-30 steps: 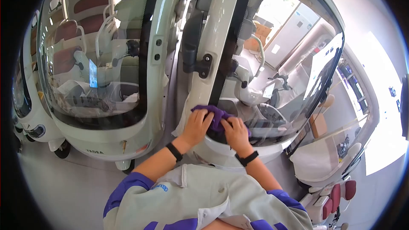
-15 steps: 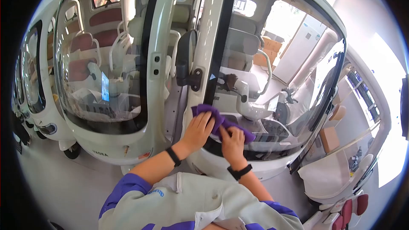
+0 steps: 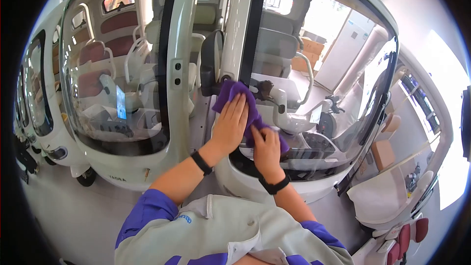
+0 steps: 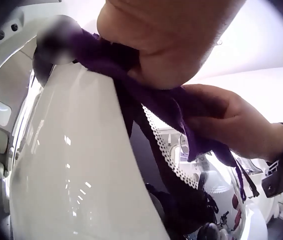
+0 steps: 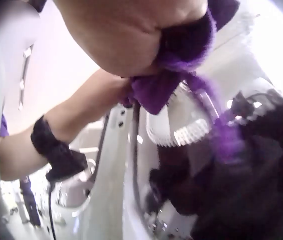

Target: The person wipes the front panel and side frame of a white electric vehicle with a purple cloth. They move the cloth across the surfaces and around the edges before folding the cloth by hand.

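Note:
A purple cloth [image 3: 251,110] lies against the lower left edge of the windshield [image 3: 289,91] on a small white vehicle. My left hand [image 3: 229,126] presses the upper part of this cloth with its fingers extended and side by side. Lower and to the right, my right hand [image 3: 267,153] grips the cloth's other end with curled fingers. In the left wrist view, the cloth [image 4: 109,67] runs from under the left palm across the white pillar [image 4: 76,150] to the right hand [image 4: 231,122]. Loose folds of cloth [image 5: 154,92] hang beneath the right hand in the right wrist view.
A dark side mirror [image 3: 211,61] sticks out from the pillar just above the cloth. Close on the left stands a second white vehicle [image 3: 132,167], a narrow gap between. More vehicle parts and red seats [image 3: 405,238] are at the right.
Both hands were bunched on the cloth low at the windshield. The left hand has slid upward with its part of the cloth, toward the mirror, while the right keeps hold lower down.

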Demonstrator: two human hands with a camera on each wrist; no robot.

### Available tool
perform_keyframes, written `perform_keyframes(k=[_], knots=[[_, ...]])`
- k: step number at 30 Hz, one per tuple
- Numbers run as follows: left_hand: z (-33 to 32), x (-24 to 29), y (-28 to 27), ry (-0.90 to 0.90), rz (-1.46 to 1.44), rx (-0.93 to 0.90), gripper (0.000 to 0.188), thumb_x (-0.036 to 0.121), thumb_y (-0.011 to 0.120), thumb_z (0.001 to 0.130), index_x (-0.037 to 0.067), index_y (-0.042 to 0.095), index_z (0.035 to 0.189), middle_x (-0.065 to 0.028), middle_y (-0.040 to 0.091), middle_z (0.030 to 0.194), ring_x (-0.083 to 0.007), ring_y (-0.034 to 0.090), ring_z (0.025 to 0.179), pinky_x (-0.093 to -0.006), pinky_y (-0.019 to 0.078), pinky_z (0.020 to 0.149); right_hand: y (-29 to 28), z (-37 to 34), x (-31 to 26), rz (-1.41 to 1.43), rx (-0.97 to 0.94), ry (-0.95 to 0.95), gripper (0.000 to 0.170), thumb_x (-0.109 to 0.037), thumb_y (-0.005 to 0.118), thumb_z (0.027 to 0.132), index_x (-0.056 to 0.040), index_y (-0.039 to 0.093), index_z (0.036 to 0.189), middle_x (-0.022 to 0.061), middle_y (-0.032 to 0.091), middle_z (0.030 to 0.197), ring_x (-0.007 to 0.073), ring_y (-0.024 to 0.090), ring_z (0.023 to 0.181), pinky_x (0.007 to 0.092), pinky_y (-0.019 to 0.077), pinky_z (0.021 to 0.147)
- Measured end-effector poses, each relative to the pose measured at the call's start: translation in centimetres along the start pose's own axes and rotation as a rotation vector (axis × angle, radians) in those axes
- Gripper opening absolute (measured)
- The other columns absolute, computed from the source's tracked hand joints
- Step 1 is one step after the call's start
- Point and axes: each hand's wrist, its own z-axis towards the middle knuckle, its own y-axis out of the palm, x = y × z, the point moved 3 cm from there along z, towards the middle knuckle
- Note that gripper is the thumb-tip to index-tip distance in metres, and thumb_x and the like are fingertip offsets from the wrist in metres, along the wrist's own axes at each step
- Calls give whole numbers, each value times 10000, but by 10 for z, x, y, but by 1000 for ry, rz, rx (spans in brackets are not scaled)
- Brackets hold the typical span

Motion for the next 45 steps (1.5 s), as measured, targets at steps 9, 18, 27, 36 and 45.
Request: perform_keyframes(k=[9,18,27,36,45], knots=[[78,-43,-17,128,131,77,518,138,501,894,-93,508,1358,-253,406,1511,-378,383,1423,-489,324,1163,-6,84,1,-161,-28,-129,503,35,584,779,-65,646,1268,124,568,1058,340,564,962,411,498,849],[121,-67,-25,47,-10,141,511,100,506,891,-123,497,1350,-272,383,1512,-416,367,1418,-458,377,1135,-3,116,-10,-219,108,58,586,72,572,781,-71,604,1348,180,544,1058,376,534,1002,443,451,907],[105,-68,-26,151,63,105,503,151,502,898,-116,538,1323,-261,407,1504,-405,351,1431,-464,371,1131,0,114,-26,-252,-58,-9,577,82,579,746,-49,601,1307,160,535,1072,373,538,1012,439,487,886],[195,-95,-35,143,144,154,514,161,503,892,-113,540,1325,-266,436,1476,-410,365,1416,-461,404,1090,-15,199,-12,-219,138,5,553,91,550,763,-43,610,1296,188,539,1055,393,538,1022,481,450,931],[137,-86,-34,280,170,48,532,198,496,900,-99,538,1339,-259,410,1506,-415,331,1431,-518,374,1105,10,120,-22,-499,-55,-123,572,-38,602,813,-50,564,1384,102,536,1053,276,574,979,378,501,852]])
